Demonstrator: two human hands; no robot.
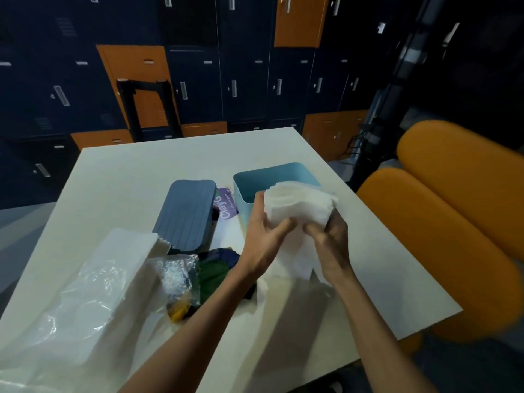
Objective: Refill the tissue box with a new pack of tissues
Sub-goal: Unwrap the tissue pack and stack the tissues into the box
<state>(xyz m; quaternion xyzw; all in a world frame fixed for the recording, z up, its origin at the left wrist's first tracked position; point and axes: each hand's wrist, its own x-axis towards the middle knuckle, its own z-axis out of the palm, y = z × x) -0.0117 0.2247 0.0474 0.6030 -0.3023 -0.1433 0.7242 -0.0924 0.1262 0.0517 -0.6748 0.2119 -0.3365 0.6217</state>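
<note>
A stack of white tissues (297,205) is held between both hands just above the near rim of the open light-blue tissue box (249,180). My left hand (263,234) grips the stack's left side and my right hand (334,239) grips its right side. The stack bends and loose sheets hang down between my wrists. The box's grey-blue ribbed lid (187,214) lies flat on the table to the left of the box. An emptied clear plastic wrapper (90,296) lies at the near left.
The white table (127,177) also carries a purple printed label (225,208) between lid and box, and crumpled plastic with green, dark-blue and yellow items (198,282). Orange seats (453,222) stand to the right. Dark lockers (241,80) line the back.
</note>
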